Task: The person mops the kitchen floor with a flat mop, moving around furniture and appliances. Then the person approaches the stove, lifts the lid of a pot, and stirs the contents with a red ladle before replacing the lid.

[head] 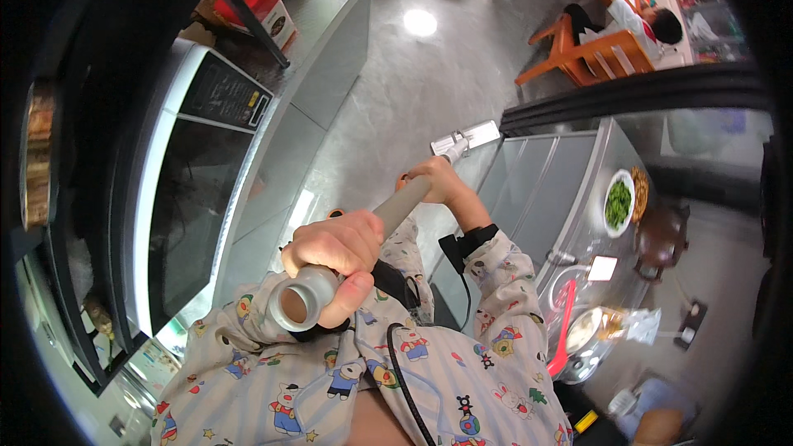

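A flat mop with a grey handle (396,210) slants away from my chest toward the floor. My left hand (337,244) is wrapped around the handle close to its top, just below the round, hollow-looking end cap (297,303). Farther down, my right hand (437,179) grips the same handle with the wrist bent. Beyond it, the white mop head (468,138) lies on the shiny grey floor (396,99), its right end by the foot of the cabinet and a black door frame. My body hides part of the floor below the handle.
A counter with a microwave-like appliance (204,186) and a red box (257,6) runs along the left. The right counter (588,198) holds a bowl of greens (619,203), a brown pot (661,236) and a red utensil (564,328). A person (638,25) sits on an orange wooden chair (570,59).
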Available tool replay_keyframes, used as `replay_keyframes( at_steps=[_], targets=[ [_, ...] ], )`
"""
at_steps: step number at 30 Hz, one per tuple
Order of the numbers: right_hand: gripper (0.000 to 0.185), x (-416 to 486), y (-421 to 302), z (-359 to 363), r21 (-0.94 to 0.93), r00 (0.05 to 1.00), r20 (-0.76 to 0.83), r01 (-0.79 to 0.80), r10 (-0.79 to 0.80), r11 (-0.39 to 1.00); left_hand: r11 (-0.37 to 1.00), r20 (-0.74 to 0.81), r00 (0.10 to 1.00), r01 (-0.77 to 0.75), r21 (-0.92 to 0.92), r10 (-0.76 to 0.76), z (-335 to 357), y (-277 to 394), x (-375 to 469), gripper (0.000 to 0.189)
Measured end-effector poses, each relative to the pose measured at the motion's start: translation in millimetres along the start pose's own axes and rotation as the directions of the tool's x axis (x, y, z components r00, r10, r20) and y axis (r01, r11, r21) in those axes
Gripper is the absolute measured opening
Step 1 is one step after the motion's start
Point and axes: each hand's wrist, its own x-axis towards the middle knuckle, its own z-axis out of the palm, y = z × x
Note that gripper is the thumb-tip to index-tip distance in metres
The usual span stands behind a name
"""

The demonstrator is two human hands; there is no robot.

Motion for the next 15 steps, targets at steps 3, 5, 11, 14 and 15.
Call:
replay_keyframes(
  at_steps=[3,5,11,14,15],
  targets=[
    [0.013,24,34,-19,0.058,0.996,0.041,0.082,-0.085,0.995,1.000,-0.231,0.973,-0.029,-0.012,0.025,13,-26,26,0.014],
    [0.012,36,42,-19,0.127,0.990,0.041,0.129,-0.135,0.984,1.000,-0.423,0.906,-0.002,0.028,0.014,19,-32,43,0.014],
    [0.012,73,48,-35,0.242,0.948,0.020,0.303,-0.317,0.922,0.975,-0.535,0.845,0.136,0.177,-0.021,27,-29,82,0.026],
    [0.011,91,43,-45,0.283,0.910,-0.031,0.405,-0.414,0.869,0.961,-0.543,0.835,0.070,0.266,0.089,38,-25,95,0.029],
    [0.012,99,41,-47,0.299,0.892,-0.055,0.443,-0.449,0.845,0.953,-0.549,0.828,0.067,0.295,0.112,43,-22,99,0.027]
  ],
)
